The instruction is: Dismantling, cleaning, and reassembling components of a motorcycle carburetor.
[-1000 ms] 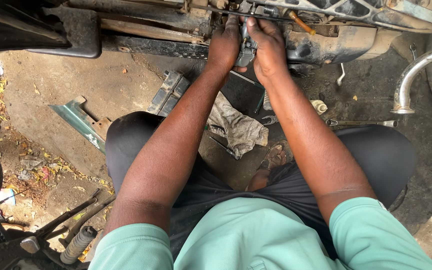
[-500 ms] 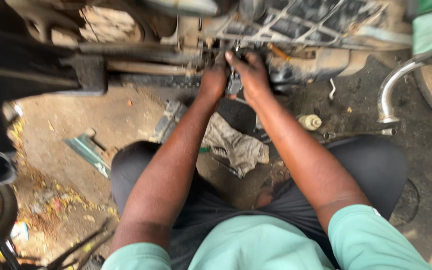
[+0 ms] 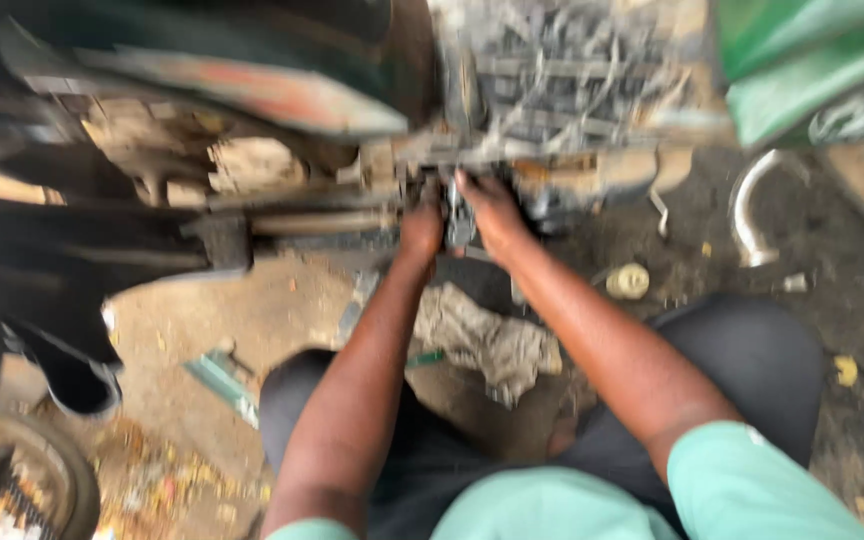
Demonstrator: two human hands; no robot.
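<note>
The left hand and the right hand are reaching forward together, side by side, and pressing against a small metal part low on the engine of a motorbike. The picture is blurred, so I cannot tell whether the fingers of either hand are clamping on that part or only resting on it; the two hands are sitting close, nearly touching, with the part between them. Just to the left of the left hand a horizontal bar of the frame is running across. Below the forearms a crumpled grey rag is lying on the dirt ground, between the person's bent knees. To the right of the right arm a small pale round cap is sitting on the ground, and further right a curved chrome pipe is lying near a green panel. At lower left a green metal strip is resting on the soil
</note>
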